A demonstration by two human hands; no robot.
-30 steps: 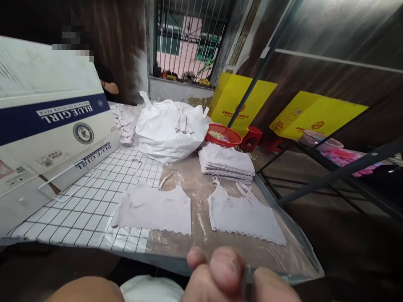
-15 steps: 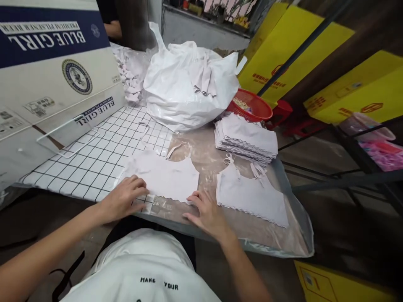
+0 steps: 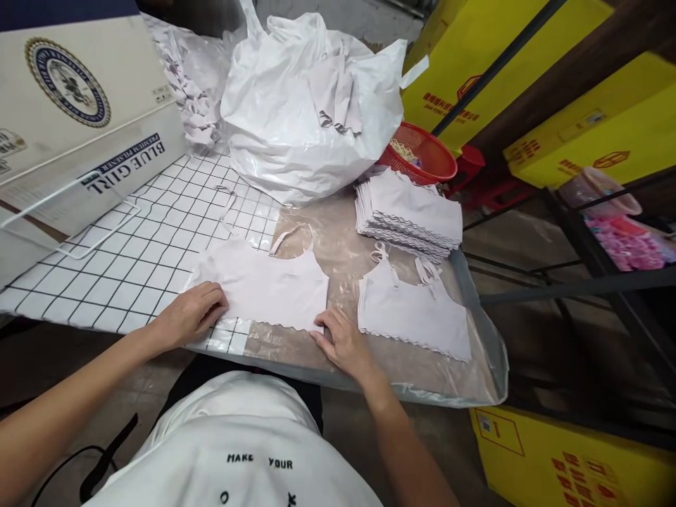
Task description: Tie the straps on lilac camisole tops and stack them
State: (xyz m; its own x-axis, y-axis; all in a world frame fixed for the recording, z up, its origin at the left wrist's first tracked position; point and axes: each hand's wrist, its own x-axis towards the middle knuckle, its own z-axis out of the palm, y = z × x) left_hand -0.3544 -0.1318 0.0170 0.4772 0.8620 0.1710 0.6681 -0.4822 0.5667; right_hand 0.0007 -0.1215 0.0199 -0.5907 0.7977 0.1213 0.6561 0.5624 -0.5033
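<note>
A pale lilac camisole top (image 3: pixel 264 282) with a scalloped hem lies flat in front of me, one strap looped at its upper edge. My left hand (image 3: pixel 195 313) is closed, its curled fingers at the top's lower left corner. At the lower right corner, my right hand (image 3: pixel 343 341) pinches the hem between thumb and fingers. A second camisole top (image 3: pixel 412 313), its straps gathered into loops, lies just right of that hand. Behind it sits a stack of folded camisole tops (image 3: pixel 409 215).
A stuffed white plastic bag (image 3: pixel 296 155) stands at the back, with a red basket (image 3: pixel 441 165) beside it. On the left, a carton (image 3: pixel 127 120) rests on the checked cloth (image 3: pixel 132 260). Metal rack bars (image 3: pixel 570 285) and yellow boxes (image 3: pixel 581 162) are on the right.
The view has shifted lower and closer. My left hand has moved left along the top's lower edge, its fingers curling in more. My right hand stays at the right corner.
</note>
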